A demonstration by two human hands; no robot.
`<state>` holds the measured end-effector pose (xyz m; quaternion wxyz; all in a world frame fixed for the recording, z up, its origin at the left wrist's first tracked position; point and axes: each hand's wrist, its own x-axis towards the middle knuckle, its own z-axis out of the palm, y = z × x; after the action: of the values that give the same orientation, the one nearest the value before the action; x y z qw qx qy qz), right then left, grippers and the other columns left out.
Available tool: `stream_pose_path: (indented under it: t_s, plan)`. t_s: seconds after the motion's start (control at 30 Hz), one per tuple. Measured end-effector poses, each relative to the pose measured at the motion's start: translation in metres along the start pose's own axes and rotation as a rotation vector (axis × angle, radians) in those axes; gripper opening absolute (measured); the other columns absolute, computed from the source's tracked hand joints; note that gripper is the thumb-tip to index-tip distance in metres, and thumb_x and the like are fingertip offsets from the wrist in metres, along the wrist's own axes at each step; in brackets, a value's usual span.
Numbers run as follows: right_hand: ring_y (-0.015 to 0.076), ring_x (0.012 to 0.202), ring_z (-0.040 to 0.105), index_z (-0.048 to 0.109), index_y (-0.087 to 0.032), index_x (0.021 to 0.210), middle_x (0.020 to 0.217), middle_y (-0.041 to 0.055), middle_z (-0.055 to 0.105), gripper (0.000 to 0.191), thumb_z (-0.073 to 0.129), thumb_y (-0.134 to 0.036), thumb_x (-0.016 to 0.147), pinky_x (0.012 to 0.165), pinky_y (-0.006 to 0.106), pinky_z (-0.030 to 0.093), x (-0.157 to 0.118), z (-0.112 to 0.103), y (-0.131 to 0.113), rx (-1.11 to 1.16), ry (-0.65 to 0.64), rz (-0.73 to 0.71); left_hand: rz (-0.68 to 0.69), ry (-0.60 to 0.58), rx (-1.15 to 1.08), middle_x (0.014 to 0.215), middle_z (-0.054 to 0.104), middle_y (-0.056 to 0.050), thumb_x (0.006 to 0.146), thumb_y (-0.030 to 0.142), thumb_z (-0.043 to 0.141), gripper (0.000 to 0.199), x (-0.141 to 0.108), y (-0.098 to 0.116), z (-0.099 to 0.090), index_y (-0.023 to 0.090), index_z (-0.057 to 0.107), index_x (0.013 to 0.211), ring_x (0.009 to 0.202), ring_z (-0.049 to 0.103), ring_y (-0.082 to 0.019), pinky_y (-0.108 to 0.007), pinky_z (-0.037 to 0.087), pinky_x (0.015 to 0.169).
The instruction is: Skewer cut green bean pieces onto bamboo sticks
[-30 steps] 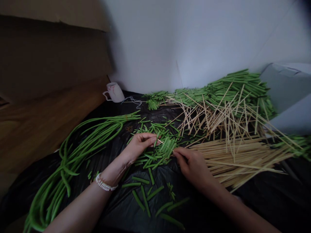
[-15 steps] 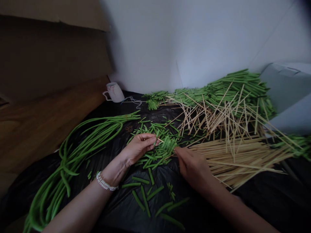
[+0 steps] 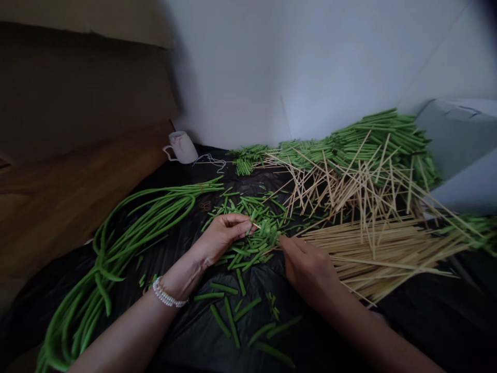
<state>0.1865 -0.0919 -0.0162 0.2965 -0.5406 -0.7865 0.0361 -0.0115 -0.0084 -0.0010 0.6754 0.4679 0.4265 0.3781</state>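
Between my hands is a bamboo skewer [image 3: 256,225] with several short pieces of long bean [image 3: 267,228] threaded side by side. My left hand [image 3: 228,233], with a pearl bracelet at the wrist, pinches the skewer's left end; a bean piece stands up at its fingertips. My right hand [image 3: 308,261] is closed at the right end of the threaded pieces, and its fingertips are partly hidden. Under and around both hands lies a heap of cut bean pieces [image 3: 243,254].
Whole long beans [image 3: 143,223] lie bundled on the left. To the right are loose skewers [image 3: 380,254] and, behind them, piled skewered beans [image 3: 380,134]. A white mug [image 3: 182,148] stands at the back, near a wall. Black plastic sheeting [image 3: 194,342] covers the surface.
The threaded bean pieces between my hands have turned slightly and look more bunched. Both hands stay in nearly the same place with their grip kept.
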Motion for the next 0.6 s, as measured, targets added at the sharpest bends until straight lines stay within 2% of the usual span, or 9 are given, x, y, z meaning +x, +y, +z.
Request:
stream_pose_path:
  t_s: [0.17, 0.23, 0.3, 0.47, 0.6]
  plan:
    - [0.0125, 0.056, 0.054, 0.059, -0.019, 0.072, 0.061, -0.0007, 0.059, 0.024, 0.043, -0.019, 0.091, 0.055, 0.023, 0.036, 0.0089, -0.0060, -0.0027, 0.370, -0.078, 0.161, 0.008, -0.004, 0.022, 0.075, 0.071, -0.005, 0.063, 0.033, 0.081, 0.025, 0.0000, -0.0020, 0.0000, 0.014, 0.074, 0.077, 0.068, 0.059, -0.011, -0.023, 0.045, 0.069]
    - [0.0117, 0.052, 0.052, 0.057, -0.020, 0.068, 0.055, -0.0028, 0.056, 0.025, 0.045, -0.019, 0.090, 0.052, 0.022, 0.035, 0.0109, -0.0072, -0.0030, 0.439, -0.117, 0.208, 0.001, -0.018, 0.005, 0.074, 0.070, -0.004, 0.062, 0.032, 0.081, 0.024, -0.0002, -0.0020, -0.0001, 0.014, 0.074, 0.077, 0.068, 0.059, -0.011, -0.023, 0.044, 0.069]
    - [0.0123, 0.054, 0.053, 0.057, -0.020, 0.069, 0.057, -0.0021, 0.057, 0.025, 0.045, -0.019, 0.090, 0.054, 0.022, 0.036, 0.0100, -0.0062, -0.0026, 0.408, -0.097, 0.192, -0.006, -0.031, -0.008, 0.074, 0.070, -0.004, 0.063, 0.031, 0.081, 0.023, -0.0003, -0.0018, 0.0000, 0.015, 0.074, 0.077, 0.068, 0.059, -0.011, -0.023, 0.044, 0.069]
    - [0.0163, 0.070, 0.058, 0.060, -0.018, 0.079, 0.075, 0.0050, 0.064, 0.022, 0.041, -0.014, 0.090, 0.066, 0.026, 0.039, 0.0039, -0.0006, -0.0009, 0.182, -0.041, 0.060, -0.014, -0.032, -0.004, 0.075, 0.071, -0.004, 0.064, 0.030, 0.081, 0.021, -0.0004, -0.0022, 0.0003, 0.015, 0.074, 0.075, 0.069, 0.059, -0.010, -0.022, 0.043, 0.069]
    - [0.0133, 0.060, 0.055, 0.059, -0.019, 0.073, 0.064, 0.0002, 0.060, 0.023, 0.044, -0.016, 0.090, 0.058, 0.023, 0.036, 0.0070, -0.0038, -0.0027, 0.320, -0.081, 0.151, -0.013, -0.038, 0.023, 0.072, 0.069, -0.002, 0.064, 0.030, 0.081, 0.020, -0.0003, -0.0054, 0.0003, 0.015, 0.074, 0.074, 0.064, 0.055, -0.009, -0.021, 0.041, 0.066]
